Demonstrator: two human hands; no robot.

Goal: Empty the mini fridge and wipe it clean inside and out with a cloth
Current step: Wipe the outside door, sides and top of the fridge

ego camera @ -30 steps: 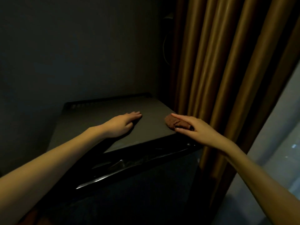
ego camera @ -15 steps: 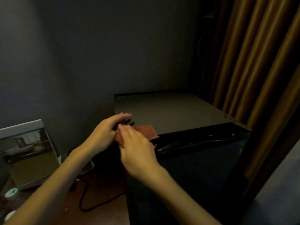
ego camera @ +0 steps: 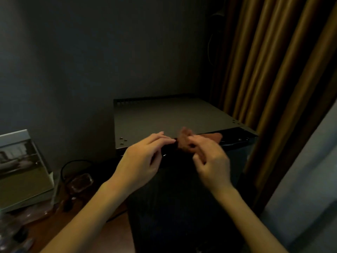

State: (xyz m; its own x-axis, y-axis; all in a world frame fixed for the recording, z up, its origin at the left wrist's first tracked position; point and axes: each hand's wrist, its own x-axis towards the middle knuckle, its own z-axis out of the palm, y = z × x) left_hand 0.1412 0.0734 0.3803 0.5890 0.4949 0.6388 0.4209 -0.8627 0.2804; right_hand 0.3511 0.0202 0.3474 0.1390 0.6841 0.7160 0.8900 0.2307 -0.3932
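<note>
Your right hand [ego camera: 209, 159] pinches the cloth [ego camera: 183, 143]; left hand [ego camera: 144, 157] meets it, grip unclear. Likely refolding; next, wipe the fridge [ego camera: 164, 115] ahead.

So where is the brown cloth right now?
Head view: the brown cloth lies on the front top edge of the mini fridge, just right of centre, pinched by the right hand, left hand beside it.

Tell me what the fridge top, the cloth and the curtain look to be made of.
Fridge top: likely painted sheet metal, matte grey; flat, with small screws and rear vent slots. Cloth: soft fabric, reddish-brown, matte; it bunches and folds. Curtain: woven textile with slight sheen, ochre; hangs in long vertical pleats catching light.
</note>
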